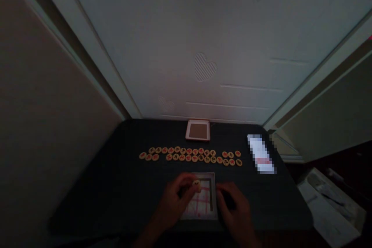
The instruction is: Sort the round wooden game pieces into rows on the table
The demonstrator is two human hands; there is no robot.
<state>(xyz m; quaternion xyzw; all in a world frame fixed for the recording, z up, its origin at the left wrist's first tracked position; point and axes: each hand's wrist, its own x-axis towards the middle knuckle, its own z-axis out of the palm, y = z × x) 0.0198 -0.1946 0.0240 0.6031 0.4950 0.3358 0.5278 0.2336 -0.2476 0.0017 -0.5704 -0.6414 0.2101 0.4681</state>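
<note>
Over a shallow white-rimmed box (213,197) my left hand (173,197) is closed, with a small round xiangqi piece (197,185) pinched between thumb and fingers. The box holds a sheet with a pinkish-red grid. Just beside the box's right rim is my right hand (235,205), fingers curled and thumb drawn in towards them. Whether anything is in it is hidden in the dim light. Beyond both hands, several xiangqi pieces (194,158) with red or black characters lie in two uneven rows on the dark table (116,186).
A shallow lid-like tray (198,139) with a brown inside lies at the table's back edge, near a white door (174,46). On the right lies a bright, pixelated phone-like object (261,155). A white open box (334,209) stands lower, off the table's right side.
</note>
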